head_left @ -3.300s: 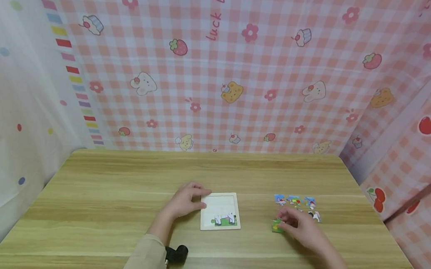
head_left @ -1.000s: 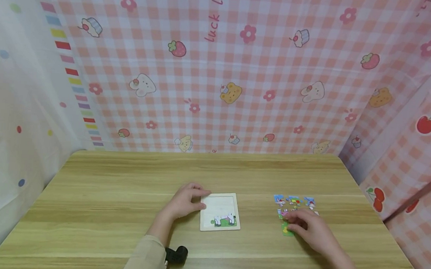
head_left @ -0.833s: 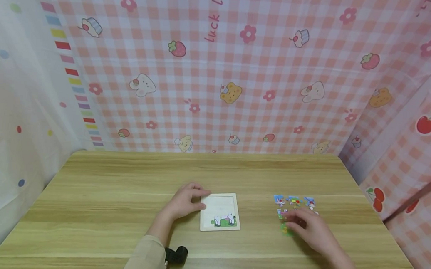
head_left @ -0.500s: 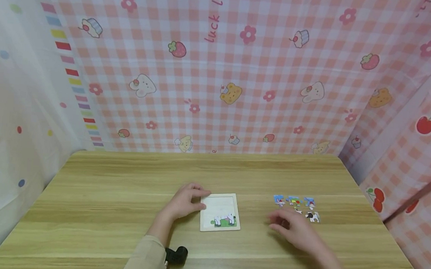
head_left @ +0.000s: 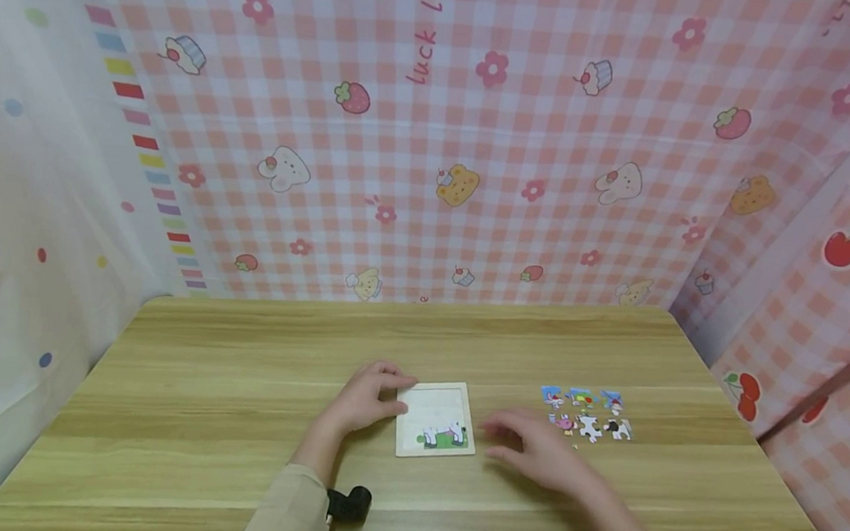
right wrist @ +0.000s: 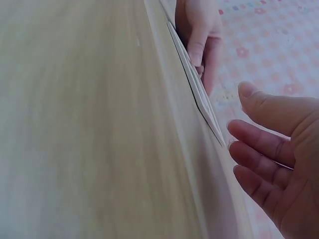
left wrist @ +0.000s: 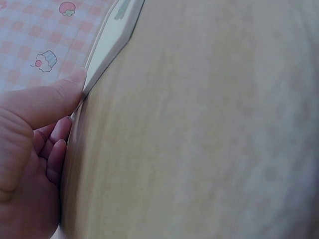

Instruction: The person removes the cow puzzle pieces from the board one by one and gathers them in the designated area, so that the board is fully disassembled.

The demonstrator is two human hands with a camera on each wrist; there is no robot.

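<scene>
In the head view my left hand (head_left: 366,397) holds the upper left corner of a square jigsaw tray (head_left: 430,404) between thumb and index finger. Fitted pieces (head_left: 446,436) with white legs on green lie at the tray's lower right; the rest shows its pale base. My right hand (head_left: 534,450) hovers just right of the tray, thumb and fingers apart with nothing visible between them. The right wrist view shows those loosely bent fingers (right wrist: 264,142) near the tray's rim (right wrist: 212,119). In the left wrist view the thumb (left wrist: 60,99) meets the tray's edge.
Several loose jigsaw pieces lie in rows to the right: blue-topped ones (head_left: 582,398) behind, then a pink one (head_left: 564,423), a white one (head_left: 589,429) and a black-and-white one (head_left: 617,429). My right hand overlaps the area in front. A checked cloth (head_left: 405,132) hangs beyond the table (head_left: 278,354).
My right hand slid a green piece rightward beside the others, then let go and moved left toward the tray. The green piece is now hidden. My left hand kept its place.
</scene>
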